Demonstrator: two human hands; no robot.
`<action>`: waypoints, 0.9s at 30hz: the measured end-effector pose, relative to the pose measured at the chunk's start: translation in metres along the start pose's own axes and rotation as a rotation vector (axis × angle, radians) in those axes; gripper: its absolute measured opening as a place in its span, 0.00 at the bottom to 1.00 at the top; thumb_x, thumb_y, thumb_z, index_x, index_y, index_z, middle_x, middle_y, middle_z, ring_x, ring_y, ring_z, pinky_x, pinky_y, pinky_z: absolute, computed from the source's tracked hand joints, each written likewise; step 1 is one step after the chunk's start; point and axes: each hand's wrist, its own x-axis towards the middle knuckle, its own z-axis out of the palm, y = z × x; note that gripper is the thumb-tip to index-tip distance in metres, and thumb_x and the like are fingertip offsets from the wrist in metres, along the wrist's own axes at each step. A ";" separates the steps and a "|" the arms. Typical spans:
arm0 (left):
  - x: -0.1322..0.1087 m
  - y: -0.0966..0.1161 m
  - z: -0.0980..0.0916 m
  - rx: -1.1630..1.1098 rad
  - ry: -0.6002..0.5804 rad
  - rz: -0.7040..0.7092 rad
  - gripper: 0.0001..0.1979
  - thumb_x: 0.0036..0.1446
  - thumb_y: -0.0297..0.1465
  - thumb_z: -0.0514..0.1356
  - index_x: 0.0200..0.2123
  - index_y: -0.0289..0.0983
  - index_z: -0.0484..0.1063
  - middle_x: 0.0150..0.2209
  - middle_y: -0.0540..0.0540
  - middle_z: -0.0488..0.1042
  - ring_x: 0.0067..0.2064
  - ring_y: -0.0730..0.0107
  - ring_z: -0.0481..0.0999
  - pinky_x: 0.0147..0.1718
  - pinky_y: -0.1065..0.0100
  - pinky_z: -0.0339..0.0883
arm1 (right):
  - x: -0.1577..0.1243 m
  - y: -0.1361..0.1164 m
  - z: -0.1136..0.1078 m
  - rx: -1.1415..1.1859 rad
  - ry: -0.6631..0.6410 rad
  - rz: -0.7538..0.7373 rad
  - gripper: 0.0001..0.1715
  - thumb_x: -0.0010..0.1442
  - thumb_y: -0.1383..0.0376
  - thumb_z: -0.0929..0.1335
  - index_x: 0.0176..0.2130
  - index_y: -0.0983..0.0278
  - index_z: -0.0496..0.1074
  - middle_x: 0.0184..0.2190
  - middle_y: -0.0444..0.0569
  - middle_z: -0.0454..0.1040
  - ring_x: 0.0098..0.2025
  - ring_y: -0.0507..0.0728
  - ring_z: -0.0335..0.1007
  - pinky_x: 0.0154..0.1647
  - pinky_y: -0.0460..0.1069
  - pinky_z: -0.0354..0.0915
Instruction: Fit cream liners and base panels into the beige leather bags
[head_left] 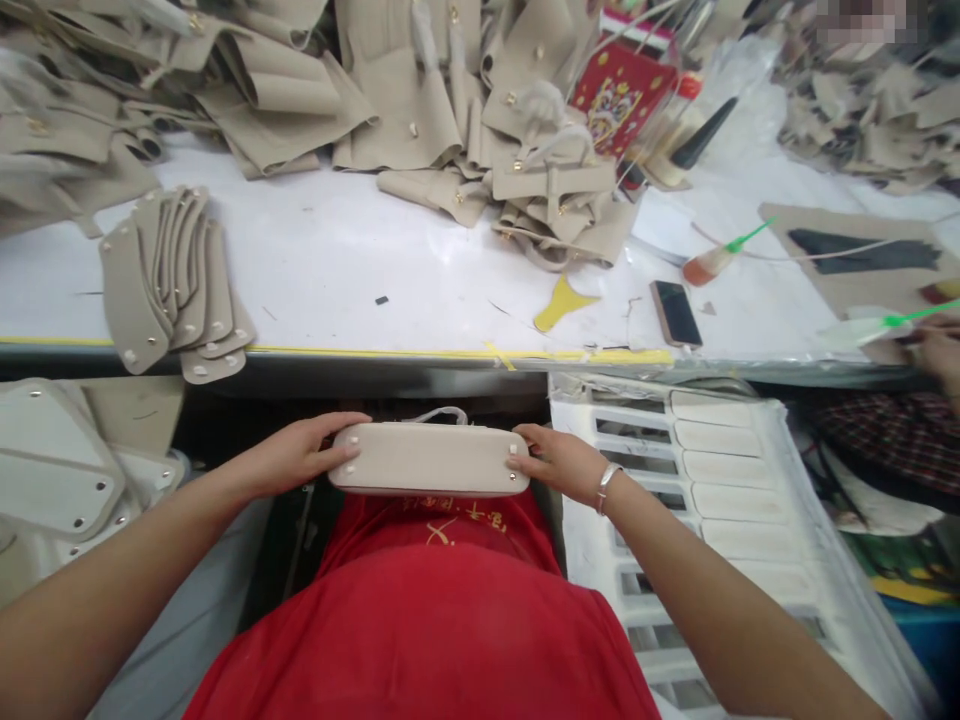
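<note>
Though bottom-up, bag (429, 458) lengthwise left-to-right.

Red garment (435, 620) over torso, filling frame at 6 o'clock. Plain smooth cloth, soft folds, slightly darker crease across middle. Row of yellow printed characters (450, 516) near garment's 12 o'clock edge, top halves cut off, unreadable. Yellow crossed strokes just beneath, at 7 o'clock of row. Forearms bare from frame corners up to wrists. Left hand (300, 455) bare. Right hand (559, 462) bare; silver bracelet (606, 485) on wrist at 5 o'clock of hand, flat shiny band, snug fit.
</note>
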 end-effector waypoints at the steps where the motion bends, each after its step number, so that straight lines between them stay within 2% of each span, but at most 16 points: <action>1: -0.001 -0.004 -0.001 -0.069 -0.013 -0.032 0.31 0.51 0.47 0.56 0.55 0.38 0.63 0.51 0.44 0.70 0.49 0.56 0.70 0.49 0.63 0.63 | 0.001 0.000 0.000 0.003 0.014 -0.001 0.26 0.56 0.52 0.65 0.51 0.61 0.65 0.45 0.49 0.73 0.43 0.57 0.71 0.40 0.47 0.63; 4: -0.005 -0.009 0.003 -0.183 0.007 -0.067 0.32 0.50 0.48 0.57 0.55 0.38 0.63 0.51 0.44 0.70 0.48 0.56 0.70 0.45 0.65 0.66 | 0.018 -0.023 0.002 -0.104 0.042 -0.068 0.30 0.55 0.48 0.65 0.51 0.62 0.66 0.47 0.52 0.72 0.46 0.60 0.69 0.44 0.50 0.62; 9: -0.011 -0.008 0.014 -0.215 0.076 -0.090 0.34 0.49 0.50 0.57 0.55 0.37 0.62 0.52 0.44 0.69 0.48 0.57 0.70 0.45 0.66 0.66 | 0.064 -0.104 0.015 -0.283 0.008 -0.249 0.29 0.56 0.43 0.60 0.45 0.60 0.70 0.43 0.53 0.74 0.45 0.63 0.69 0.47 0.57 0.60; 11: -0.014 -0.008 0.016 -0.219 0.099 -0.085 0.35 0.49 0.50 0.56 0.56 0.37 0.61 0.53 0.44 0.67 0.51 0.57 0.68 0.48 0.64 0.64 | 0.067 -0.119 0.018 -0.305 0.028 -0.282 0.30 0.55 0.43 0.60 0.45 0.61 0.70 0.43 0.54 0.73 0.46 0.65 0.68 0.49 0.60 0.57; 13: -0.017 -0.008 0.018 -0.235 0.120 -0.072 0.35 0.49 0.50 0.56 0.56 0.36 0.61 0.54 0.44 0.67 0.52 0.57 0.67 0.51 0.64 0.62 | 0.058 -0.110 0.018 -0.311 0.044 -0.270 0.33 0.53 0.42 0.62 0.47 0.62 0.69 0.44 0.55 0.72 0.47 0.66 0.67 0.52 0.61 0.55; 16: -0.020 -0.006 0.020 -0.291 0.131 -0.059 0.35 0.48 0.48 0.59 0.56 0.36 0.61 0.55 0.44 0.66 0.54 0.58 0.66 0.53 0.65 0.60 | 0.033 -0.067 0.012 -0.298 0.042 -0.178 0.40 0.49 0.41 0.65 0.53 0.62 0.64 0.47 0.56 0.70 0.49 0.66 0.66 0.51 0.59 0.57; 18: -0.019 -0.003 0.019 -0.347 0.101 -0.054 0.35 0.47 0.45 0.61 0.57 0.36 0.60 0.54 0.44 0.67 0.53 0.59 0.66 0.53 0.65 0.60 | 0.019 -0.039 0.009 -0.277 0.035 -0.109 0.45 0.47 0.41 0.67 0.55 0.64 0.61 0.49 0.57 0.68 0.49 0.65 0.66 0.50 0.56 0.59; 20: -0.016 -0.001 0.018 -0.417 0.048 -0.049 0.34 0.47 0.42 0.62 0.56 0.37 0.60 0.52 0.44 0.69 0.52 0.60 0.67 0.51 0.65 0.61 | 0.014 -0.027 0.007 -0.269 0.034 -0.077 0.47 0.46 0.42 0.67 0.57 0.65 0.59 0.50 0.58 0.68 0.49 0.64 0.66 0.49 0.55 0.59; 23: -0.013 0.001 0.017 -0.487 -0.007 -0.054 0.33 0.46 0.41 0.63 0.54 0.37 0.61 0.49 0.44 0.70 0.50 0.61 0.68 0.48 0.66 0.63 | 0.023 -0.042 0.009 -0.298 0.040 -0.114 0.47 0.44 0.40 0.68 0.55 0.63 0.61 0.49 0.58 0.68 0.49 0.67 0.66 0.50 0.58 0.58; 27: -0.016 0.004 0.021 -0.513 0.023 -0.092 0.34 0.45 0.42 0.63 0.54 0.37 0.61 0.47 0.43 0.70 0.47 0.62 0.69 0.43 0.67 0.66 | 0.048 -0.096 0.018 -0.278 -0.033 -0.216 0.48 0.41 0.37 0.67 0.52 0.63 0.63 0.48 0.58 0.69 0.47 0.68 0.67 0.49 0.62 0.59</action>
